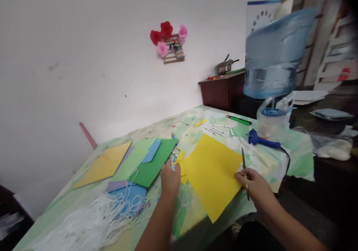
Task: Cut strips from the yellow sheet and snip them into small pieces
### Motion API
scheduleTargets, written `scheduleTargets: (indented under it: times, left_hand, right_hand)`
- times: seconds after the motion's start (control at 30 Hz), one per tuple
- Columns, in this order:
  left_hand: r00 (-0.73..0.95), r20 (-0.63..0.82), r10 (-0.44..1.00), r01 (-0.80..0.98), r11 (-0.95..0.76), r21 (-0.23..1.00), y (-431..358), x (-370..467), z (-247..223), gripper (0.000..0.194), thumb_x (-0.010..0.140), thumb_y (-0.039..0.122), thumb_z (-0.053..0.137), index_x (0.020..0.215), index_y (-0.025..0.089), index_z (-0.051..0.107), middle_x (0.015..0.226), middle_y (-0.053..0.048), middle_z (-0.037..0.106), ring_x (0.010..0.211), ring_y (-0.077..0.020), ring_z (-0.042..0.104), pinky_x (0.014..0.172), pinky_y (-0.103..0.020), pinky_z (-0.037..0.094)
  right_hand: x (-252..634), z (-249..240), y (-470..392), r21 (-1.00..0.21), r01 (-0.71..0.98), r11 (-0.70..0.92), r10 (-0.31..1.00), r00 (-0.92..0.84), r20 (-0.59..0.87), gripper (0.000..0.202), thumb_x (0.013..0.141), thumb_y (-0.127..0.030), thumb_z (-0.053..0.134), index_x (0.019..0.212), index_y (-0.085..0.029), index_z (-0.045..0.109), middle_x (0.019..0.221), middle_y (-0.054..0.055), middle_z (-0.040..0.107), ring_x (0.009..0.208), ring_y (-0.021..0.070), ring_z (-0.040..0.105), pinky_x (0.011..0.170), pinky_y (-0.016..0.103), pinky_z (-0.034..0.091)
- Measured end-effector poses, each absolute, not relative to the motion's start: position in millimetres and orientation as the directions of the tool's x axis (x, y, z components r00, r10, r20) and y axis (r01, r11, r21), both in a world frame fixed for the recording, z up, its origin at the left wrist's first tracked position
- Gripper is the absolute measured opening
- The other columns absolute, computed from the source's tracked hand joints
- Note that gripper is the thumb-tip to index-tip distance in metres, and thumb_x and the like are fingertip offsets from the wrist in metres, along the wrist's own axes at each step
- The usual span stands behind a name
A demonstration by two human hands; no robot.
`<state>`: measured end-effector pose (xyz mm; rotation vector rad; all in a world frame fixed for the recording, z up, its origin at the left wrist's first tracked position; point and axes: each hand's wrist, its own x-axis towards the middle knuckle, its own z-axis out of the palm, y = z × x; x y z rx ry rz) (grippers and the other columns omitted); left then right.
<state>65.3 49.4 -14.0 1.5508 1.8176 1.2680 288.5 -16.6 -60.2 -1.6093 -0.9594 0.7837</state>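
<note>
A large yellow sheet of paper (214,172) lies tilted in front of me. My right hand (256,185) is closed on a pair of scissors (244,167) with gold-coloured handles, blades pointing up, and its fingertips meet the sheet's right corner. At the sheet's left edge is my left hand (170,180), thumb and fingers apart, with nothing visible between them. Small yellow scraps (181,156) sit just beyond its fingers. Left of that hand are a green sheet (156,165) and a blue cut piece (151,152).
A tangle of white cord (92,217) covers the front left, near a yellow-orange board (103,165). Several white markers (216,131), a green cutter knife (239,120) and a blue glue gun (263,141) with a cable lie behind. A big water bottle (275,57) stands right.
</note>
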Motion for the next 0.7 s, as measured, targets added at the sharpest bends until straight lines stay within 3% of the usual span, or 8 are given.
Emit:
scheduleTargets:
  times: [0.1,0.2,0.3,0.37,0.43,0.5,0.6,0.7]
  left_hand:
    - [-0.087,0.328,0.941,0.609,-0.21,0.765,2.5,90.3,-29.6,0.036,0.064,0.029,0.051,0.094,0.01,0.057,0.099,-0.015,0.056,0.101,-0.0253,0.044,0.089,-0.035,0.027]
    - [0.37,0.335,0.867,0.746,-0.492,0.45,-44.4,116.8,-55.2,0.058,0.058,0.033,0.058,0.111,0.01,0.049,0.114,-0.018,0.049,0.108,-0.0321,0.037,0.091,-0.044,0.023]
    - [0.495,0.24,0.835,0.79,-0.547,0.277,-65.6,130.4,-70.1,0.047,0.065,0.029,0.053,0.11,0.015,0.051,0.115,-0.015,0.05,0.107,-0.033,0.039,0.089,-0.05,0.023]
    - [0.5,0.246,0.83,0.809,-0.549,0.209,-67.3,131.0,-70.9,0.035,0.069,0.022,0.048,0.103,0.016,0.055,0.11,-0.013,0.054,0.102,-0.0302,0.043,0.088,-0.048,0.026]
    - [0.519,0.278,0.808,0.8,-0.574,0.174,-66.6,128.8,-66.6,0.029,0.072,0.017,0.044,0.097,0.017,0.058,0.103,-0.01,0.058,0.099,-0.0273,0.046,0.087,-0.046,0.027]
    - [0.504,0.329,0.799,0.802,-0.574,0.165,-69.7,128.1,-60.5,0.027,0.072,0.015,0.042,0.092,0.017,0.06,0.097,-0.01,0.06,0.1,-0.0276,0.045,0.089,-0.049,0.022]
    - [0.379,0.419,0.825,0.83,-0.503,0.24,-86.8,134.2,-57.8,0.028,0.07,0.014,0.045,0.093,0.017,0.06,0.101,-0.013,0.059,0.105,-0.0332,0.04,0.089,-0.057,0.008]
    - [0.255,0.374,0.892,0.709,-0.436,0.554,-109.6,146.5,-71.2,0.021,0.065,0.023,0.053,0.083,0.019,0.062,0.086,-0.012,0.061,0.089,-0.0302,0.048,0.082,-0.049,0.025]
  right_hand:
    - [286.5,-59.2,-20.7,-0.995,0.05,-0.084,0.848,0.528,-0.045,0.016,0.064,-0.031,0.052,0.06,-0.018,0.043,0.048,-0.006,0.041,0.039,0.0079,0.038,0.037,0.019,0.029]
    - [287.4,-65.9,-31.5,-0.995,-0.081,-0.064,0.809,0.58,-0.099,0.019,0.062,-0.033,0.054,0.061,-0.017,0.044,0.051,-0.005,0.044,0.043,0.0086,0.041,0.04,0.019,0.032]
    - [294.6,-75.4,-49.0,-0.985,-0.136,-0.11,0.809,0.563,-0.168,0.024,0.063,-0.038,0.054,0.067,-0.016,0.047,0.059,-0.001,0.049,0.051,0.0114,0.048,0.046,0.021,0.037]
    - [304.9,-81.3,-63.8,-0.982,-0.034,-0.185,0.832,0.526,-0.175,0.026,0.065,-0.042,0.052,0.067,-0.017,0.047,0.06,0.0,0.05,0.055,0.0138,0.05,0.047,0.022,0.038]
    - [318.5,-87.4,-81.4,-0.946,0.2,-0.254,0.859,0.496,-0.126,0.028,0.065,-0.045,0.051,0.062,-0.018,0.047,0.056,0.0,0.049,0.056,0.015,0.049,0.047,0.022,0.037]
    - [330.9,-95.0,-102.0,-0.859,0.42,-0.294,0.879,0.471,-0.071,0.03,0.064,-0.047,0.052,0.057,-0.018,0.045,0.053,-0.001,0.046,0.053,0.0143,0.046,0.047,0.022,0.035]
    - [338.3,-107.3,-135.0,-0.839,0.442,-0.319,0.931,0.311,-0.191,0.039,0.068,-0.055,0.043,0.057,-0.018,0.046,0.054,-0.001,0.047,0.052,0.0127,0.045,0.046,0.021,0.034]
    - [330.4,-112.7,-161.2,-0.868,0.317,-0.382,0.924,0.158,-0.349,0.046,0.069,-0.061,0.037,0.062,-0.017,0.05,0.057,0.0,0.05,0.052,0.0127,0.047,0.046,0.021,0.036]
